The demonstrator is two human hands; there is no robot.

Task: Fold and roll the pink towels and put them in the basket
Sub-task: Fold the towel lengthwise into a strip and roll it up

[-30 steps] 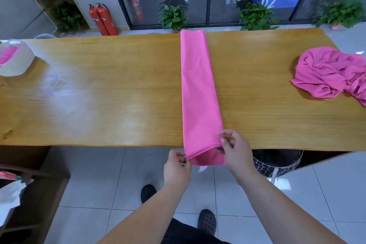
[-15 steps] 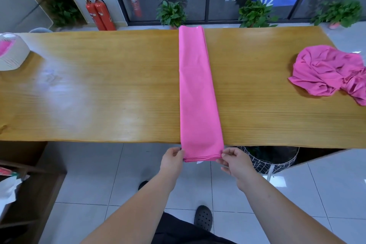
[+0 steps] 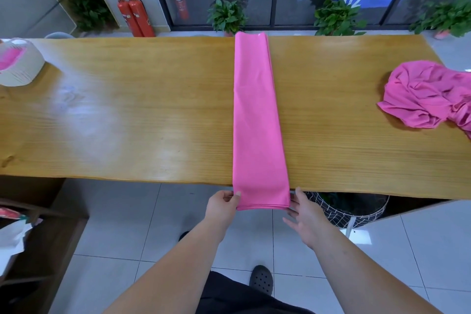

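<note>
A pink towel (image 3: pixel 257 115), folded into a long narrow strip, lies across the wooden table (image 3: pixel 127 122) from the far edge to the near one. Its near end hangs just over the front edge. My left hand (image 3: pixel 223 205) pinches the near left corner, thumb on top. At the near right corner my right hand (image 3: pixel 304 213) touches the towel's edge with its fingers spread and nearly straight. A crumpled heap of pink towels (image 3: pixel 423 94) lies at the table's right end. The white basket (image 3: pixel 25 71) stands at the far left with pink cloth (image 3: pixel 9 58) inside.
A wire bin (image 3: pixel 354 211) stands on the floor under the table's front edge, right of my hands. A dark wooden shelf (image 3: pixel 38 237) is at the lower left. Fire extinguishers (image 3: pixel 135 16) and potted plants (image 3: pixel 228 15) line the wall behind the table.
The near end of the strip has been squared and pulled a little towards me. My hands went to its two corners, and my right hand's fingers loosened from a pinch.
</note>
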